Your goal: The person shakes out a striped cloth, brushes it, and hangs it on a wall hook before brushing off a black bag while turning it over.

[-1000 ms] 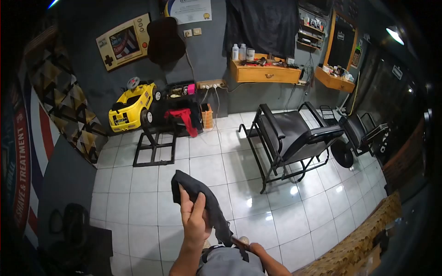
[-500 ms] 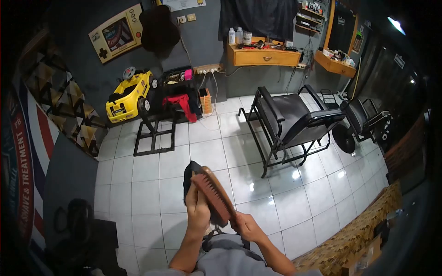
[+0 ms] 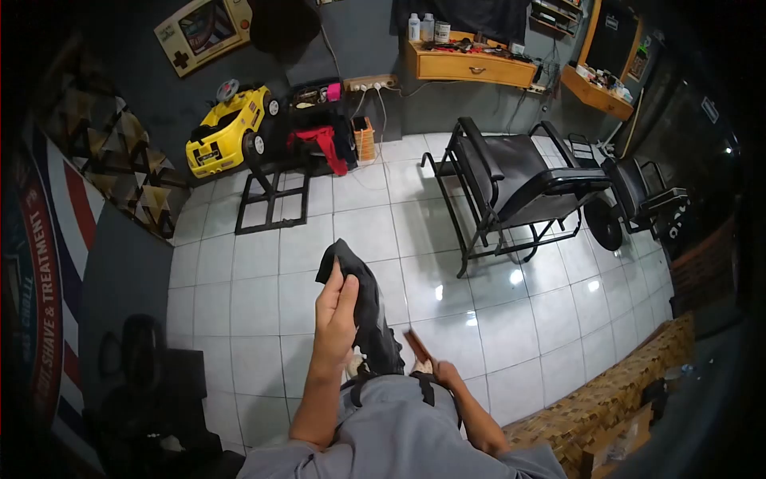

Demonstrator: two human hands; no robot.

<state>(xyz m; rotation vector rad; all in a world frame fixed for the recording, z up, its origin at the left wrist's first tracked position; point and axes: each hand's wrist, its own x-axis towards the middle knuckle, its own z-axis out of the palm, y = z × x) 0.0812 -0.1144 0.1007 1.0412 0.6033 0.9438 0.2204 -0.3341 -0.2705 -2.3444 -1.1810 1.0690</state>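
My left hand [image 3: 337, 313] is raised in front of my body, its fingers closed on a black cloth [image 3: 370, 311]. The cloth sticks up above the fingertips and hangs in a long dark fold toward my waist. Lower down on the right, my right hand [image 3: 445, 375] grips a wooden brush [image 3: 420, 346], now seen narrow and edge-on. A gap separates the brush from the cloth. Part of the brush's handle is hidden by the fingers.
A black barber chair [image 3: 519, 180] stands ahead on the right, on a white tiled floor [image 3: 319, 239]. At the far left are a yellow toy car [image 3: 227, 132] and a black metal frame [image 3: 273, 199]. A woven bench [image 3: 606, 391] runs along the right.
The brush has gone from lying across the cloth to below and right of it, carried by my right hand. My left hand has risen slightly with the cloth. The view has shifted down.
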